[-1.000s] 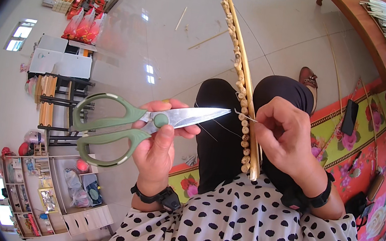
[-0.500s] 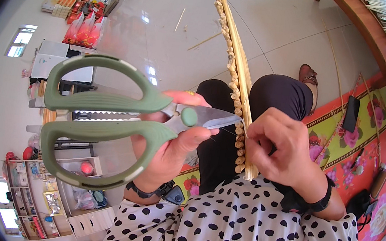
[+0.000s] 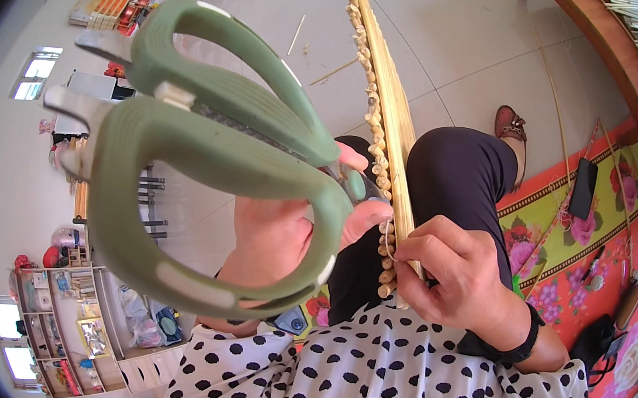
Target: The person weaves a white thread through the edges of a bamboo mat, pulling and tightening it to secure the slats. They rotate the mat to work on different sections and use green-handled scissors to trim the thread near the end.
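Note:
Large green-handled scissors (image 3: 205, 148) are gripped near the pivot by my left hand (image 3: 275, 229), handles pointing up and left towards the camera. Their blades are mostly hidden behind my thumb. A bundle of pale yellow stalks (image 3: 395, 112), probably a rolled or folded mat, stands slanted between my knees, with knobbly cut ends along its left edge. At the lower part of that edge, my right hand (image 3: 458, 278) pinches a thin whitish string (image 3: 389, 239) looped beside the stalk ends. My left thumb touches the edge just above the string.
A red floral mat (image 3: 565, 288) covers the floor at right, with a black phone (image 3: 582, 188) and loose stalks on it. A curved wooden table edge (image 3: 627, 62) with more stalks stands far right. Shelves with goods (image 3: 53, 317) line the left wall.
The scissors have swung up nearer the camera, and their blade tips have left the string area. My right hand has moved down slightly and now pinches the string beside the edge.

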### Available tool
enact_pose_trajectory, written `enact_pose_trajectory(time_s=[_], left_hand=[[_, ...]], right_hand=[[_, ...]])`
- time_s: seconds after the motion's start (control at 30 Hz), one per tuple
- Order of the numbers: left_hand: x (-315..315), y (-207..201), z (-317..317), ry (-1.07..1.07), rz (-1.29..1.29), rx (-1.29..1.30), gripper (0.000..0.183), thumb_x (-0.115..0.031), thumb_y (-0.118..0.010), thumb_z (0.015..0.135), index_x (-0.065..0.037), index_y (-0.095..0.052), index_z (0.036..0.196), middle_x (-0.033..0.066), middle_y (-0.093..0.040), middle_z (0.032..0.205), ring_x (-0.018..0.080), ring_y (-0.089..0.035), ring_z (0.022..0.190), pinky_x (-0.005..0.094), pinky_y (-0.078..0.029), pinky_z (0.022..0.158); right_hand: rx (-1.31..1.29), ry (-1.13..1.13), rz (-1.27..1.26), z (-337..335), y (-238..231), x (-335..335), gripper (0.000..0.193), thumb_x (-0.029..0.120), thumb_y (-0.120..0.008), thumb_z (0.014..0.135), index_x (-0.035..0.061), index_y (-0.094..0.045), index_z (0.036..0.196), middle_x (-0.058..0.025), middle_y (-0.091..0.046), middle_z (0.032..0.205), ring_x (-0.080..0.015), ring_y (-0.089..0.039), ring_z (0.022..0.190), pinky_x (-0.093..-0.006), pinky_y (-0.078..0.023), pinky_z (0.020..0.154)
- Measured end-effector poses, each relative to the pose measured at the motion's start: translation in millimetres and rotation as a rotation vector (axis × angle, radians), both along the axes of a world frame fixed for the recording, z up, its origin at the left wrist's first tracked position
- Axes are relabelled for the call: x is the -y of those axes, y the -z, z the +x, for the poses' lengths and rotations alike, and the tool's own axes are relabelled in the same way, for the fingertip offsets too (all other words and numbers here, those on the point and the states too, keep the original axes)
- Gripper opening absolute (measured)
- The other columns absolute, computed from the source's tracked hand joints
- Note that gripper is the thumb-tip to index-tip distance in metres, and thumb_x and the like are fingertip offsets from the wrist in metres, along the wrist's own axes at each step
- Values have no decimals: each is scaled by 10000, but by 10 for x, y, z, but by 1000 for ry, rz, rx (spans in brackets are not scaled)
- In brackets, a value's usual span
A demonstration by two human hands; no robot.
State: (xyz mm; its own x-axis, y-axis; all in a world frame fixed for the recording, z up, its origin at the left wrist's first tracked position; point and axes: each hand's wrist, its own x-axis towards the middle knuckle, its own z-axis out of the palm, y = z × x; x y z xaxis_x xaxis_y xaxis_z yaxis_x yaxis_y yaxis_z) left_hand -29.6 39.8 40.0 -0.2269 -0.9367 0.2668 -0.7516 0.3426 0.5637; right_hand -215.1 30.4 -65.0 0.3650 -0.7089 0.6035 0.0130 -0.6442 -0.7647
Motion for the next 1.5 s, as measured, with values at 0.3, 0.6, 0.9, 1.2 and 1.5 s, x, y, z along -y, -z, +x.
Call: enact_pose_trajectory(time_s=[0.3, 0.6, 0.9, 1.2, 1.5], left_hand=[[57, -89, -55, 26, 22, 78, 378, -166, -778, 882, 87, -579, 1081, 134, -653, 988, 149, -657, 736, 268, -588, 640], [4, -18, -5, -114, 32, -130, 474, -216, -809, 854, 85, -561, 1122, 152, -649, 975, 180, -670, 722, 303, -606, 634], [-82, -59, -13, -86, 56, -146, 510, -236, -799, 866, 65, -516, 1164, 180, -645, 974, 219, -688, 732, 326, -588, 674], [-17, -43, -27, -23, 27, -97, 442, -180, -784, 878, 77, -534, 1138, 167, -646, 991, 216, -699, 758, 314, -595, 674], [63, 9, 30, 8, 28, 40, 358, -140, -761, 892, 95, -569, 1082, 152, -644, 1005, 189, -688, 773, 298, -615, 667]], right_hand=[[11, -2, 14, -13, 2, 21, 149, -12, -714, 700, 47, -630, 809, -58, -532, 726, -221, -567, 524, -329, -470, 452], [55, 76, 154, 33, 5, 140, 140, -34, -705, 726, 52, -640, 815, -64, -560, 727, -194, -548, 501, -305, -434, 444], [31, 46, 335, 150, 81, 348, 97, -27, -728, 780, 5, -670, 851, -56, -607, 739, -114, -552, 511, -252, -416, 468], [51, 21, 336, 205, 53, 442, 98, -31, -729, 789, -6, -669, 862, -55, -589, 731, -105, -547, 523, -254, -411, 485], [9, 24, 381, 198, 18, 469, 71, 10, -725, 785, 9, -680, 840, -92, -656, 742, -192, -612, 551, -299, -482, 507]])
